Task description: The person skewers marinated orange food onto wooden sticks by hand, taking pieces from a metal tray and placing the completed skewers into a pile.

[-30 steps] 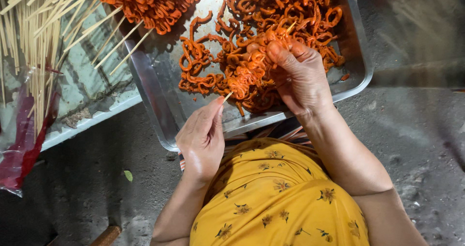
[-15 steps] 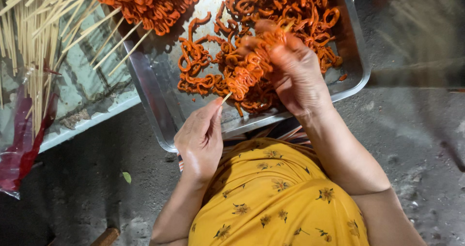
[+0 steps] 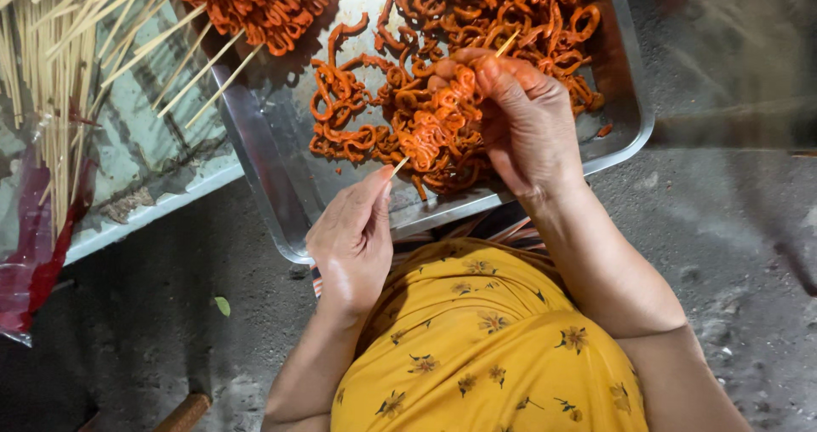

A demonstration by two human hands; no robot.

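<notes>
Skewering orange strips over a steel tray

My left hand (image 3: 353, 240) pinches the skewer (image 3: 400, 166) end; my right hand (image 3: 523, 117) grips threaded orange strips (image 3: 434, 125) above the tray (image 3: 255, 155). Red plastic bag (image 3: 34, 253) at nine o'clock, grey concrete floor (image 3: 749, 253) below.

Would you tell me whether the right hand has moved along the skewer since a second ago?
Yes: the right hand has slid toward the tray's far side, away from its near rim.

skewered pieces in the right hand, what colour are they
Orange-red, coated curly pieces threaded on a pale stick, gripped by the right hand. Head view shows it.
</notes>
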